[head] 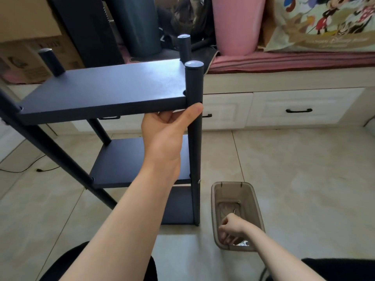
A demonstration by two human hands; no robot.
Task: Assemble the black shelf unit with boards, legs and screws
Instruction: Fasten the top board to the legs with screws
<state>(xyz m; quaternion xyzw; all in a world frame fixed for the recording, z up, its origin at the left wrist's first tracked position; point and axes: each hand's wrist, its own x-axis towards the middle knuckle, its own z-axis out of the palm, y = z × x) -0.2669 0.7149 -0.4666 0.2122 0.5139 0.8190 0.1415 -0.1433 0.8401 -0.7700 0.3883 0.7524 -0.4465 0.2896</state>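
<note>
While the right hand (229, 230) is down in the small basket (215, 209) on the floor at about 5 o'clock, fingers curled in like it's fishing for or pinching something small, I honestly can't tell what's in there. There's a thin metal glint just above the knuckles, maybe a screw or a key. So that's the near hand for hardware.

Further out, the left hand (168, 128) is up under the front edge of the top board (105, 88), thumb pressed against the front right leg (194, 138) and the other fingers tucked beneath the board, steadying it.

The shelf unit (121, 159) stands just left of the basket, around 11 to 12 o'clock from the right hand. Its legs run vertically and the boards lie flat, three tiers stacked.

My guess is the next bit hinges on that board-to-leg joint right at the left thumb: whatever comes out of the basket has to travel up and left to it.
</note>
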